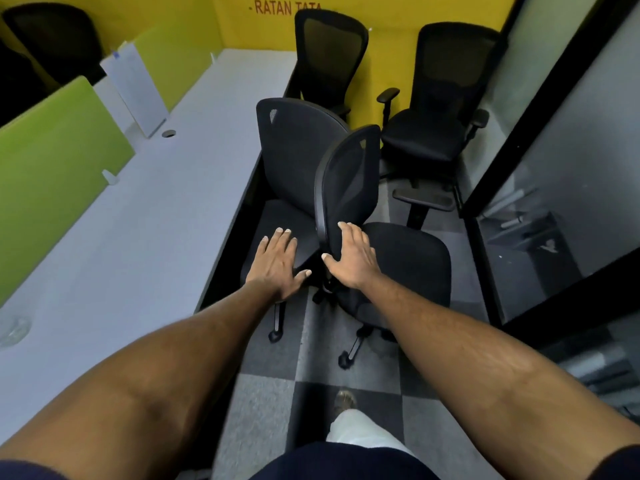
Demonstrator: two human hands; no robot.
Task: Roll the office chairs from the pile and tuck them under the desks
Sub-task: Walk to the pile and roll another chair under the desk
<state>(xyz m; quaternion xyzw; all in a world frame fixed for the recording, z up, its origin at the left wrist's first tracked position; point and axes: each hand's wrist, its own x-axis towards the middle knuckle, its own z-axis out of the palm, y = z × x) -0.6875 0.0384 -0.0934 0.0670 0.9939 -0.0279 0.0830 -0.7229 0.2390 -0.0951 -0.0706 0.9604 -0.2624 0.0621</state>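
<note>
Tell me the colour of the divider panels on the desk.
The divider panels are lime green, best seen in the head view.

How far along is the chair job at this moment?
Done, seemingly: the far chair stands at the desk. In hand: left hand rests on the left chair, right hand on the backrest of the near chair; neither is tucked. Left: the armrest chair by the glass wall.
</note>
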